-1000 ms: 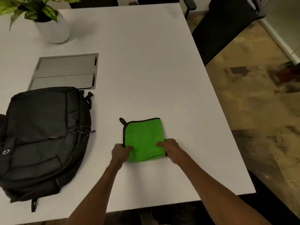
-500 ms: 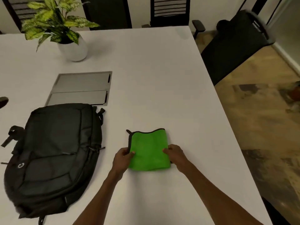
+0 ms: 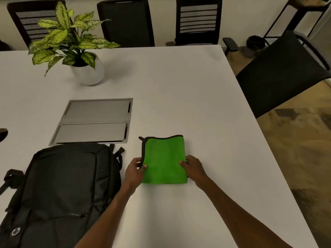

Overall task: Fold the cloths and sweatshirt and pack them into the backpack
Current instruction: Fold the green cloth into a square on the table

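A green cloth (image 3: 163,158) with a black border lies folded into a small rectangle on the white table (image 3: 179,86). My left hand (image 3: 135,170) pinches its left edge, thumb on top. My right hand (image 3: 194,168) pinches its right edge the same way. A black backpack (image 3: 59,190) lies flat to the left of the cloth, its zippers closed as far as I can see. No sweatshirt is in view.
A grey cable hatch (image 3: 95,120) is set into the table behind the backpack. A potted plant (image 3: 78,51) stands at the back left. Black chairs (image 3: 197,20) line the far edge, and another chair (image 3: 281,68) stands on the right.
The view has tilted upward, showing more of the far table and chairs. Both hands have kept their hold on the cloth's side edges, and the cloth stays folded in the same spot.
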`<action>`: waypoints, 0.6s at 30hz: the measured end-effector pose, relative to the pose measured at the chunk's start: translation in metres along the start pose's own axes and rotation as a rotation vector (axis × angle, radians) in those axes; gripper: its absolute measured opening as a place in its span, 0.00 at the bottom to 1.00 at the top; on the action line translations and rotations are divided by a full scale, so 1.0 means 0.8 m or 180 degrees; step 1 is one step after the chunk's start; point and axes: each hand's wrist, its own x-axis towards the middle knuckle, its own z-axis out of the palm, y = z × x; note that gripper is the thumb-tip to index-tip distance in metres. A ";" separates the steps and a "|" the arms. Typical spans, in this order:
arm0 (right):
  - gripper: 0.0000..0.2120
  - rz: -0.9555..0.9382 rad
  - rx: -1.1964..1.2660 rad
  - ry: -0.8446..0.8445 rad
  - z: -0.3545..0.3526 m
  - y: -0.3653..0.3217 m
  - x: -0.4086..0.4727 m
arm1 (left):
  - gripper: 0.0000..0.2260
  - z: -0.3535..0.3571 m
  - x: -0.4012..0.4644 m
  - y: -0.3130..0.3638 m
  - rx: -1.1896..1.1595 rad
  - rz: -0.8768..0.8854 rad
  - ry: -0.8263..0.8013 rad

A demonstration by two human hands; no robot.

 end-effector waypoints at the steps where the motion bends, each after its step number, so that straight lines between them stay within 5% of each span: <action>1: 0.09 -0.0010 -0.0008 0.0011 0.004 -0.006 0.015 | 0.11 -0.002 0.017 0.001 0.0025 0.0005 0.0019; 11: 0.09 -0.0237 -0.0088 0.0300 0.040 -0.070 0.140 | 0.15 -0.004 0.152 0.025 0.0156 0.0183 0.0425; 15: 0.26 0.0014 -0.0280 0.0281 0.051 -0.070 0.165 | 0.30 -0.004 0.185 0.020 0.0988 -0.0016 0.0331; 18: 0.32 -0.0140 -0.0584 0.0157 0.061 -0.054 0.167 | 0.29 0.001 0.185 0.009 0.1087 -0.0047 0.0443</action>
